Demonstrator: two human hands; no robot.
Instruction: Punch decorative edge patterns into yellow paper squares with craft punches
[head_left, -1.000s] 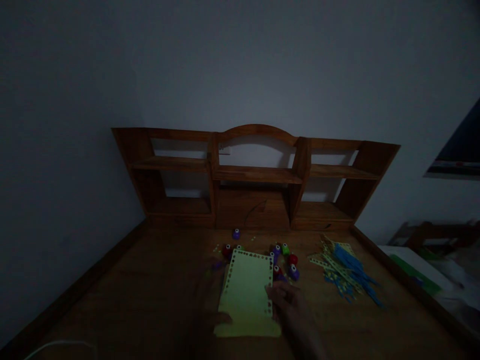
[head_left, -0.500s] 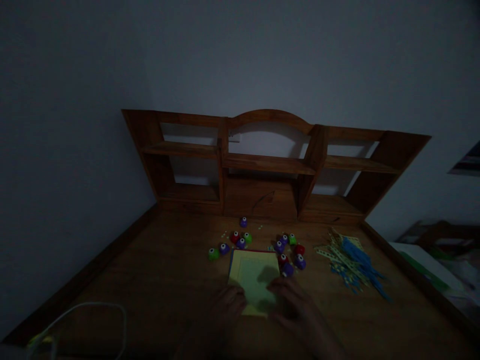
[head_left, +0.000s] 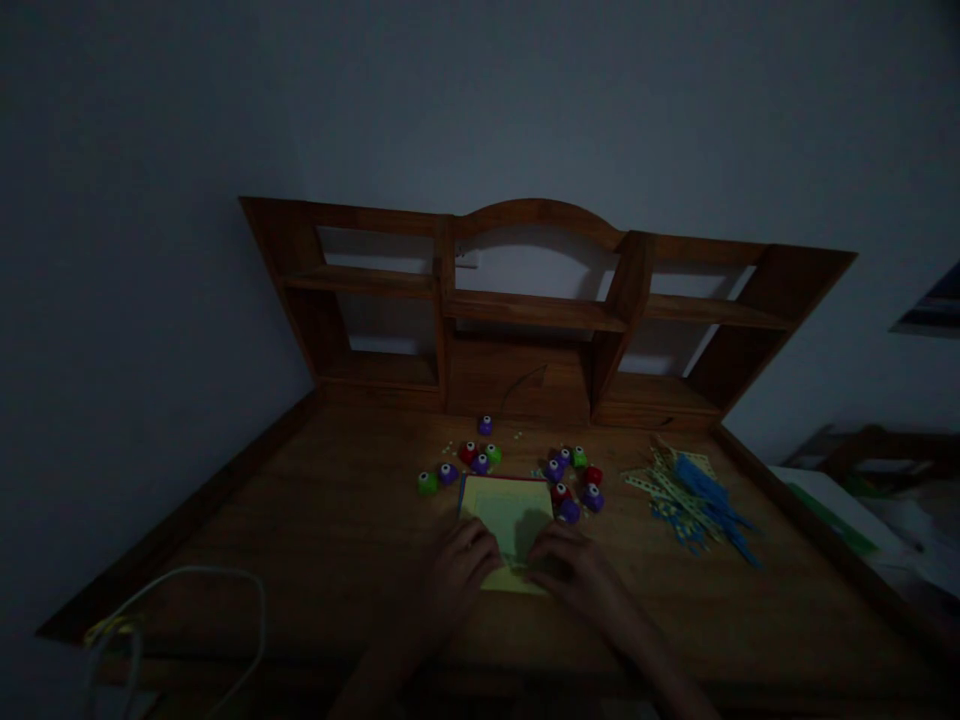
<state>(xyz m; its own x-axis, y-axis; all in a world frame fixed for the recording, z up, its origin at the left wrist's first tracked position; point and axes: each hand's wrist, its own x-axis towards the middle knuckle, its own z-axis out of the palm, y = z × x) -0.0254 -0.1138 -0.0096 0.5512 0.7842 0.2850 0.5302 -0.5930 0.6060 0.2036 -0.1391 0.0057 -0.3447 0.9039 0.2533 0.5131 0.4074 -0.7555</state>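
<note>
A pale greenish sheet of paper (head_left: pixel 510 518) lies on a yellow sheet (head_left: pixel 469 490), with red and blue edges showing under it. My left hand (head_left: pixel 469 555) is at the lower left corner of the pale sheet, its fingers bent and closed on the edge. Opposite it, my right hand (head_left: pixel 562 560) pinches the lower right part, thumb below and fingers above. Between the hands the sheet's near edge looks slightly raised or folded. Dim light blurs the fingertips.
Small one-eyed toys in purple (head_left: pixel 569 511), red (head_left: pixel 593 475) and green (head_left: pixel 427 483) stand behind and beside the paper. Blue and yellow strips (head_left: pixel 709 495) lie in a pile at right. A wooden shelf (head_left: pixel 536 312) backs the desk; a white cable (head_left: pixel 259 590) loops at left.
The view has tipped down a little, so everything sits higher. My hands have come closer together and closed on the pale sheet's near edge.
</note>
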